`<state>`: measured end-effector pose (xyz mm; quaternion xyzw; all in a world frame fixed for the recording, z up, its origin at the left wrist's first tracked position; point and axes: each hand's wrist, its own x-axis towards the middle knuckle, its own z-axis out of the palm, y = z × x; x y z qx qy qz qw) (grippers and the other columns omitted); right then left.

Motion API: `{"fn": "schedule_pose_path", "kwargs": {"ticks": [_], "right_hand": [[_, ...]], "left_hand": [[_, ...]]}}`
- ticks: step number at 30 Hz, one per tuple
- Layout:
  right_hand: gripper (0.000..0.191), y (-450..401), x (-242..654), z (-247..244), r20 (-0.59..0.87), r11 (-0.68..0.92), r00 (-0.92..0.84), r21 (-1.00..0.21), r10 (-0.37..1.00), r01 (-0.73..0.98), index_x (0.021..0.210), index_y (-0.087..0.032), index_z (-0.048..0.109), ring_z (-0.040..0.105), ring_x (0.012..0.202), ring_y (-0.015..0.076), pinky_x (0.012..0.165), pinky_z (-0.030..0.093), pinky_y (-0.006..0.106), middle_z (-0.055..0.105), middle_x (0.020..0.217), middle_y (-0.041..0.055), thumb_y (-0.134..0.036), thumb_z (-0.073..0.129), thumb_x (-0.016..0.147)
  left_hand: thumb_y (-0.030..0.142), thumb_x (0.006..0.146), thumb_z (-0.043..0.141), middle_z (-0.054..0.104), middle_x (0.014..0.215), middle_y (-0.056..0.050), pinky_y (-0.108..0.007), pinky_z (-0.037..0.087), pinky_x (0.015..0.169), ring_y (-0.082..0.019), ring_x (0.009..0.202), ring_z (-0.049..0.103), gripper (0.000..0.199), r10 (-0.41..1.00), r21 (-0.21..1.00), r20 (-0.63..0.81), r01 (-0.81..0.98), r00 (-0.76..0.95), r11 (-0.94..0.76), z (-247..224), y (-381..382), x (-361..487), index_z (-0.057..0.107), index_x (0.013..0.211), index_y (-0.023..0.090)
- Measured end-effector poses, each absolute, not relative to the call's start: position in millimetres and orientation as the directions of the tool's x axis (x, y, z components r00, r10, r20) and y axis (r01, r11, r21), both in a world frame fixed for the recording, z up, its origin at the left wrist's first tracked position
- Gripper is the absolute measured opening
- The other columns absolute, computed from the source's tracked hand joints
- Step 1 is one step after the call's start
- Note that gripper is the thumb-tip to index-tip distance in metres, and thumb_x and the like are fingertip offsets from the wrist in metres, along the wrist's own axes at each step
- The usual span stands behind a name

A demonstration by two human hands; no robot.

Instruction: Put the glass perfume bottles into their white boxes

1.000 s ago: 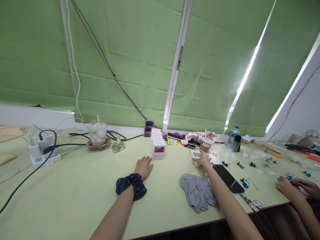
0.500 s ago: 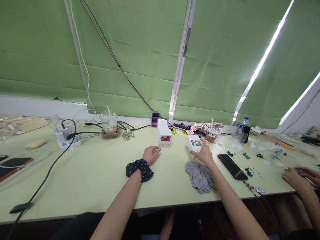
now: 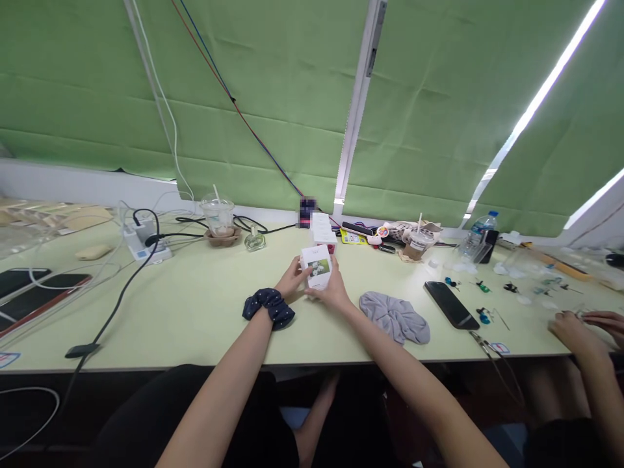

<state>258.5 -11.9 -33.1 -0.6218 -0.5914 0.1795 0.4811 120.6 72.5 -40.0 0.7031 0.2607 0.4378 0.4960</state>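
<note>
Between my two hands is a small white box (image 3: 319, 265) with a picture of white flowers on its front. My left hand (image 3: 291, 279) grips its left side, the thumb across the lower front. On the right side and lower corner, my right hand (image 3: 336, 289) is closed around it. Directly behind stand more white boxes (image 3: 322, 227), lined up in a row; a bit of red picture shows on the nearest one. A dark dotted scrunchie (image 3: 269, 308) circles my left wrist. The grey scrunchie (image 3: 394, 316) lies on the table, right of my right forearm.
A black phone (image 3: 451, 304) lies to the right, near small coloured parts (image 3: 483, 316). Drink cups (image 3: 218, 214), a glass bottle (image 3: 254, 240) and a power strip (image 3: 149, 247) stand farther back. Another person's hands (image 3: 575, 328) work at the far right.
My right hand has carried the flower-picture box leftward, in front of the row. My left hand has taken hold of it too. The view has tilted down slightly.
</note>
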Motion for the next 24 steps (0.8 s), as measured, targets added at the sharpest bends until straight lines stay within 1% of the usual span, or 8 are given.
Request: {"fn": "schedule_pose_path", "kwargs": {"ticks": [5, 9, 13, 16, 18, 21, 23, 24], "right_hand": [[0.089, -11.4, 264.1, -42.1, 0.366, 0.231, 0.262, -0.873, 0.893, 0.430, 0.138, -0.022, 0.024, 0.054, 0.111, 0.0254, 0.094, 0.045, 0.040, 0.052, 0.127, 0.0093, -0.030, 0.072, 0.063], [0.085, -15.0, 272.2, -44.2, 0.303, 0.195, 0.253, -0.906, 0.919, 0.375, 0.139, -0.023, 0.022, 0.062, 0.094, 0.0216, 0.086, 0.049, 0.037, 0.062, 0.107, 0.0055, -0.028, 0.068, 0.068], [0.084, -17.8, 270.5, -42.8, 0.275, 0.183, 0.240, -0.921, 0.931, 0.345, 0.139, -0.022, 0.021, 0.062, 0.090, 0.0207, 0.084, 0.049, 0.036, 0.062, 0.102, 0.0046, -0.024, 0.068, 0.069], [0.083, -20.4, 269.6, -29.8, 0.277, 0.197, 0.254, -0.934, 0.927, 0.297, 0.139, -0.021, 0.021, 0.059, 0.100, 0.0219, 0.086, 0.048, 0.037, 0.058, 0.113, 0.0086, -0.024, 0.067, 0.070], [0.077, -27.5, 273.5, -7.8, 0.320, 0.222, 0.352, -0.930, 0.880, 0.292, 0.136, -0.020, 0.026, 0.051, 0.113, 0.0248, 0.090, 0.045, 0.041, 0.050, 0.125, 0.0124, -0.029, 0.067, 0.072], [0.055, -59.7, 289.7, 43.5, 0.517, 0.419, 0.489, -0.856, 0.703, 0.303, 0.128, -0.019, 0.037, 0.045, 0.121, 0.0240, 0.097, 0.041, 0.043, 0.046, 0.130, 0.0121, -0.035, 0.059, 0.080], [0.046, -97.4, 307.8, 77.2, 0.666, 0.563, 0.491, -0.742, 0.562, 0.363, 0.132, -0.025, 0.033, 0.044, 0.124, 0.0220, 0.099, 0.040, 0.044, 0.044, 0.132, 0.0084, -0.034, 0.046, 0.089], [0.044, -118.6, 318.5, 90.0, 0.614, 0.449, 0.502, -0.788, 0.609, 0.421, 0.136, -0.030, 0.029, 0.042, 0.126, 0.0206, 0.099, 0.041, 0.044, 0.042, 0.134, 0.0061, -0.035, 0.037, 0.093]], "left_hand": [[0.039, 0.072, 0.070, 0.053, 0.115, -0.004, -0.034, 0.050, 0.083, -0.018, 0.091, 0.062, 0.060, 0.806, 0.913, 0.406, -0.156, 0.430, -0.376, -31.5, 64.6, 124.3, 0.040, 0.123, 0.031], [0.032, 0.067, 0.074, 0.051, 0.116, -0.003, -0.029, 0.049, 0.081, -0.016, 0.094, 0.060, 0.047, 0.799, 0.903, 0.426, -0.251, 0.426, -0.347, -22.6, 61.5, 125.5, 0.048, 0.106, 0.026], [0.029, 0.064, 0.075, 0.058, 0.104, -0.002, -0.028, 0.048, 0.078, -0.016, 0.090, 0.059, 0.037, 0.805, 0.909, 0.404, -0.288, 0.435, -0.301, -16.9, 60.6, 122.1, 0.049, 0.089, 0.021], [0.026, 0.063, 0.074, 0.061, 0.096, -0.001, -0.028, 0.047, 0.076, -0.016, 0.087, 0.060, 0.033, 0.808, 0.913, 0.388, -0.303, 0.443, -0.273, -13.5, 58.6, 119.6, 0.048, 0.084, 0.021], [0.023, 0.064, 0.072, 0.063, 0.092, 0.000, -0.027, 0.046, 0.074, -0.017, 0.086, 0.061, 0.029, 0.806, 0.916, 0.379, -0.307, 0.455, -0.258, -11.9, 57.6, 118.8, 0.048, 0.080, 0.021], [0.020, 0.064, 0.069, 0.066, 0.087, 0.001, -0.027, 0.046, 0.072, -0.018, 0.085, 0.061, 0.023, 0.805, 0.920, 0.369, -0.305, 0.464, -0.245, -11.6, 58.5, 118.5, 0.049, 0.077, 0.021], [0.018, 0.065, 0.068, 0.066, 0.083, 0.001, -0.027, 0.046, 0.071, -0.018, 0.083, 0.061, 0.021, 0.808, 0.921, 0.366, -0.304, 0.461, -0.243, -12.7, 60.8, 119.0, 0.051, 0.076, 0.020], [0.017, 0.065, 0.068, 0.066, 0.081, 0.001, -0.027, 0.046, 0.071, -0.018, 0.081, 0.061, 0.021, 0.810, 0.921, 0.365, -0.303, 0.459, -0.243, -13.5, 62.2, 119.3, 0.051, 0.076, 0.020]]}}
